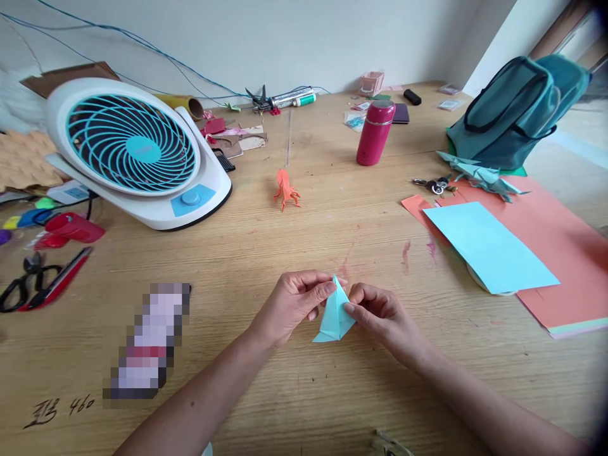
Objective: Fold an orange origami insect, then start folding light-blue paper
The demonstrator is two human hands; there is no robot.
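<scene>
A small piece of light blue folded paper point(336, 320) is held just above the wooden table, its narrow tip pointing up and away from me. My left hand point(297, 301) pinches it near the tip between thumb and fingers. On the other side, my right hand point(377, 310) grips its right edge, thumb on top. A crease runs down the paper's middle, and one flap sticks out at the lower left. The fingers beneath the paper are partly hidden.
An orange folded paper figure point(285, 190) stands beyond my hands. At left are a fan point(137, 152), scissors point(31, 278) and a blurred-out object point(149, 342). At right lie a blue sheet point(494, 247), orange paper point(570, 253) and keys point(437, 185); a pink flask point(375, 134) stands behind.
</scene>
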